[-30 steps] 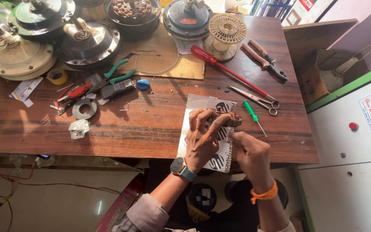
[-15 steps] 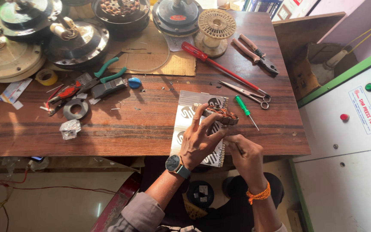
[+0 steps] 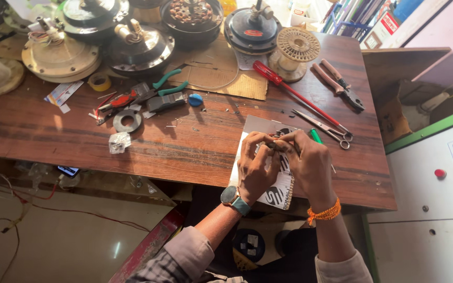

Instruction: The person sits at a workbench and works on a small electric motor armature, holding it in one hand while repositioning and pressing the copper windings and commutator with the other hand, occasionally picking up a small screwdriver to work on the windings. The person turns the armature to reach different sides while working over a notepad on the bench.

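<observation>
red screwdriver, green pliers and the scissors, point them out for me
red screwdriver [image 3: 265,72], head view, on its red handle
green pliers [image 3: 170,84], head view, on the green grips
scissors [image 3: 318,123], head view, on the blades

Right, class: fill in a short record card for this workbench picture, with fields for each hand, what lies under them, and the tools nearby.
left hand: left hand, watch on wrist, fingers pinching a small part
right hand: right hand, orange thread on wrist, fingers meeting the left at the same small part
under hands: printed card on wooden table
tools nearby: red screwdriver, scissors, pliers
back of table: motor housings, wire spool
</observation>
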`<state>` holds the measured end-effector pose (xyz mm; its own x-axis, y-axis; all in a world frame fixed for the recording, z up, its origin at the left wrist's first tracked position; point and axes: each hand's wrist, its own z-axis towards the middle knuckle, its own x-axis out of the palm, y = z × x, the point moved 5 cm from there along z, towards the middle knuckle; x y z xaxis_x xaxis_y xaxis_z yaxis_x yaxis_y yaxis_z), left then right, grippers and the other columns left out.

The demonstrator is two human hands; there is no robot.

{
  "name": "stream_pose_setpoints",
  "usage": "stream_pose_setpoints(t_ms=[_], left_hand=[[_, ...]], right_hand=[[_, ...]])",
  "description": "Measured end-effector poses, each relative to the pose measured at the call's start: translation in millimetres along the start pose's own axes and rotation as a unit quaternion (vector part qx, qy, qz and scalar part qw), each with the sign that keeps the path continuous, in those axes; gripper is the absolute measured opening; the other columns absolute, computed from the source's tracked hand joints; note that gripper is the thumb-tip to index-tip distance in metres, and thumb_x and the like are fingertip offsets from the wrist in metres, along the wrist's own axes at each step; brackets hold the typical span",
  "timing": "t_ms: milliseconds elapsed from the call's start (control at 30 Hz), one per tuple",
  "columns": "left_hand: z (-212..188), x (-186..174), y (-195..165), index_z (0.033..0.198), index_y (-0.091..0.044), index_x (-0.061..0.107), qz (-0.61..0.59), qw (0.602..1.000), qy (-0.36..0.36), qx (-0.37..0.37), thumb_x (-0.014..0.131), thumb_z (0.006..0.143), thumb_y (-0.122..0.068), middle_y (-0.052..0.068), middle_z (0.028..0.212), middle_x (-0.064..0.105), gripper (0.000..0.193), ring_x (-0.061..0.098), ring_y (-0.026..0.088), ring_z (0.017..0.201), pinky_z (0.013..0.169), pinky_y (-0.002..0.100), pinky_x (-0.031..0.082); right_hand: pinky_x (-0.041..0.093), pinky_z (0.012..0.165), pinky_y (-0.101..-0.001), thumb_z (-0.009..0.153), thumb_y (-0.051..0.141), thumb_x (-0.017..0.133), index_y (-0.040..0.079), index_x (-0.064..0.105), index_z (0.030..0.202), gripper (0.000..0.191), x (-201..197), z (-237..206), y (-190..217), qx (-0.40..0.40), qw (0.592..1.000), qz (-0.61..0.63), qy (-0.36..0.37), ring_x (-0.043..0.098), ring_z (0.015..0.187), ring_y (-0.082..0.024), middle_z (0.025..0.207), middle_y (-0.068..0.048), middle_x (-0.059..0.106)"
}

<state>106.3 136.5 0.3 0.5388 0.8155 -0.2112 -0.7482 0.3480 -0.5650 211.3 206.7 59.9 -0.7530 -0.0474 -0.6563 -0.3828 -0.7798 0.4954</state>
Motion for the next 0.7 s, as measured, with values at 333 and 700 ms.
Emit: stream_pose_setpoints(t_ms=[333,700], left_hand=[[2,-7,0,0.103,-0.005,0.060,0.008,1.000,0.023,0.003,0.073,0.090,-0.005,0.008,0.123,0.057,0.018,0.057,0.033,0.124,0.086,0.039,0.060],[4,11,-4,0.139,-0.024,0.058,0.101,0.986,0.114,0.072,0.083,0.086,-0.029,0.006,0.124,0.044,0.059,0.045,0.030,0.120,0.083,0.035,0.058]], right_hand=[[0.053,0.060,-0.0390,0.092,0.018,0.073,0.009,0.075,0.096,0.010,9,38,-14,0.144,0.976,-0.091,0.137,0.073,0.067,-0.022,0.077,-0.011,0.075],[0.038,0.049,-0.0327,0.095,0.011,0.072,0.006,0.075,0.098,0.007,-25,-6,-51,0.230,0.971,-0.050,0.048,0.058,0.057,-0.020,0.071,-0.008,0.073]])
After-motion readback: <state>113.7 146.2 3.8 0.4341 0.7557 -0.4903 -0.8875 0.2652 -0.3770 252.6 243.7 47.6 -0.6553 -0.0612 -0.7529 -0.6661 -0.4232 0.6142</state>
